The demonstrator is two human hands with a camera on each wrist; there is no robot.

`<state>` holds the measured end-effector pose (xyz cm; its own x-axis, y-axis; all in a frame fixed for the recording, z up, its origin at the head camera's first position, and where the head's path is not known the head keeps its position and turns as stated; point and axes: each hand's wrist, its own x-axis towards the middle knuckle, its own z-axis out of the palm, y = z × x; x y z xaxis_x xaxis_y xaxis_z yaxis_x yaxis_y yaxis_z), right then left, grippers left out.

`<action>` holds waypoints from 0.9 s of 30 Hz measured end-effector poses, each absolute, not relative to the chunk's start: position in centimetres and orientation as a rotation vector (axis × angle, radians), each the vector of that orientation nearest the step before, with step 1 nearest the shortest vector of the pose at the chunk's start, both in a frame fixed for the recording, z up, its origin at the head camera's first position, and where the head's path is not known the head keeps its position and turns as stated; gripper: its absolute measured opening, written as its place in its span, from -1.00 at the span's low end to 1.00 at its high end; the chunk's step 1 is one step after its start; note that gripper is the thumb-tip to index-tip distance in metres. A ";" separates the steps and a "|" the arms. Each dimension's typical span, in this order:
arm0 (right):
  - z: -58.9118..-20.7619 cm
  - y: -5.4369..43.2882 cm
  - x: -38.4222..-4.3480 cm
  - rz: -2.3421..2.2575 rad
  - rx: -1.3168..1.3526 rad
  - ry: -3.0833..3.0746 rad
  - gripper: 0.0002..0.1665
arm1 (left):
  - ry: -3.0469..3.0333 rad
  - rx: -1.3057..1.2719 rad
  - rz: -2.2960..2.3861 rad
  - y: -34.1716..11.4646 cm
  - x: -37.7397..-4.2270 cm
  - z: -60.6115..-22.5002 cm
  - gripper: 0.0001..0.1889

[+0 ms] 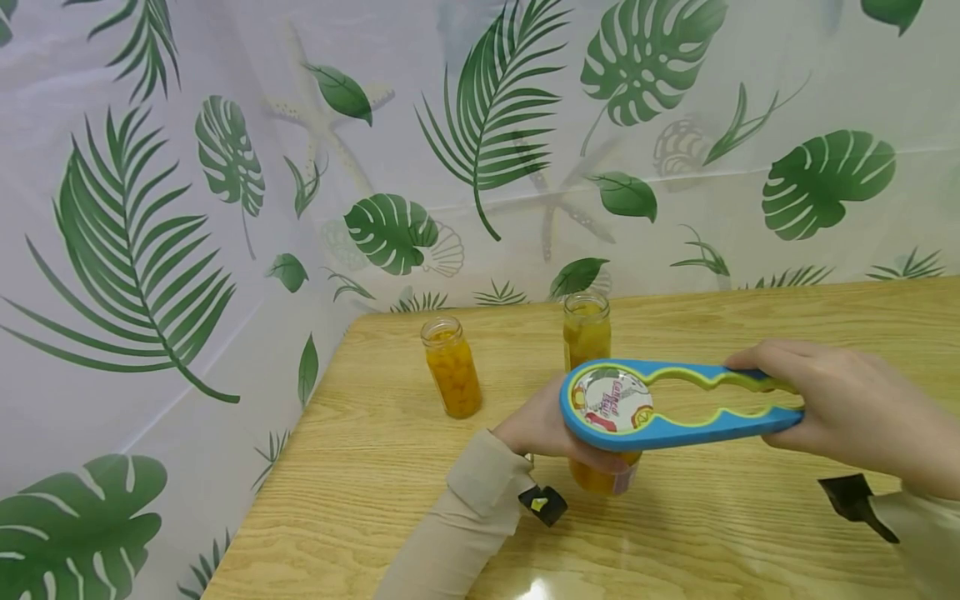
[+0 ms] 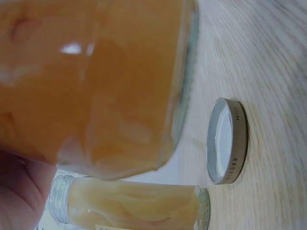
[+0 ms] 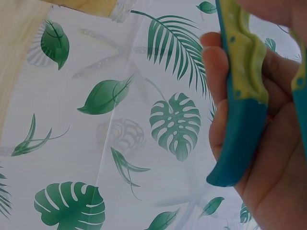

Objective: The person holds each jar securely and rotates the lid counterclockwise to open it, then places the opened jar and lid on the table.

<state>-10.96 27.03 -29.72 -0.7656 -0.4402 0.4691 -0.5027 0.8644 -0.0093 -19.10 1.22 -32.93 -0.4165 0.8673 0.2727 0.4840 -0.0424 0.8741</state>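
My left hand (image 1: 547,423) grips a glass jar of orange fruit (image 1: 596,477), whose body fills much of the left wrist view. Around the jar's printed lid (image 1: 611,400) lies the wide ring end of a blue and yellow jar opener (image 1: 678,434). At the other end, my right hand (image 1: 851,408) holds the opener's two handles, with fingers curled around them in the right wrist view. The opener and left hand hide most of the jar's upper part from the head view.
An open jar of orange fruit (image 1: 453,375) stands at the back left of the wooden table (image 1: 360,467). Behind the left hand is an open jar of yellowish fruit (image 1: 587,333). A loose metal lid (image 2: 228,141) lies on the table. Leaf-patterned sheeting (image 1: 465,275) borders the table.
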 end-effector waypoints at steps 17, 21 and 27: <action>-29.9 27.2 -11.1 0.158 0.710 -2.531 -0.21 | 1.826 1.509 1.409 1.5 -20.5 -34.9 -0.25; -30.0 27.4 -11.2 0.163 0.726 -2.529 -0.21 | 1.799 1.527 1.395 1.4 -20.1 -34.3 -0.27; -30.0 27.4 -11.2 0.161 0.756 -2.502 -0.23 | 1.755 1.504 1.351 1.1 -19.1 -32.8 -0.26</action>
